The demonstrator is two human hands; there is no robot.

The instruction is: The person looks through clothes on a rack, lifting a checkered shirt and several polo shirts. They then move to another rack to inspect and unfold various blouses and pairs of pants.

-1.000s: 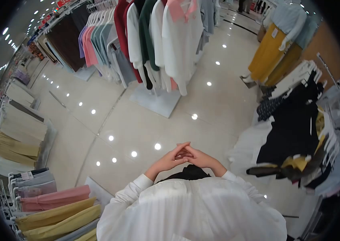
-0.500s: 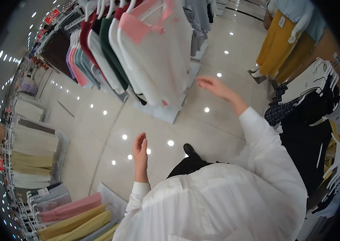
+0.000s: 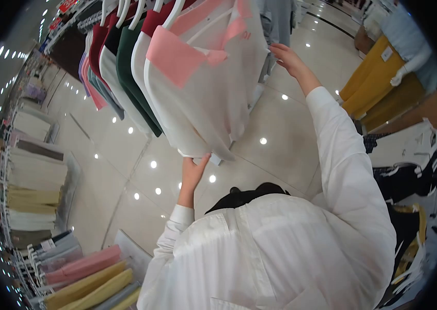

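A white shirt with a pink collar (image 3: 203, 111) hangs on a white hanger at the front of a clothes rack. My left hand (image 3: 193, 171) is at its lower hem, thumb on the near side and the other fingers partly hidden behind the cloth. At the shirt's far right edge, my right hand (image 3: 289, 61) reaches out with fingers stretched, the fingertips right by the fabric. Behind the white shirt hang a dark green top (image 3: 128, 77) and a dark red one (image 3: 96, 54).
To the right stands a mannequin in a mustard skirt (image 3: 370, 77), above a rack of black and white clothes (image 3: 407, 150). Folded pink trousers (image 3: 84, 264) and yellow ones hang at lower left. A shiny tiled floor (image 3: 120, 170) runs between the racks.
The pink-collared shirt is nearer in view. My left hand has moved up to its hem, and my right hand has risen to its right edge. The body has moved closer to the rack.
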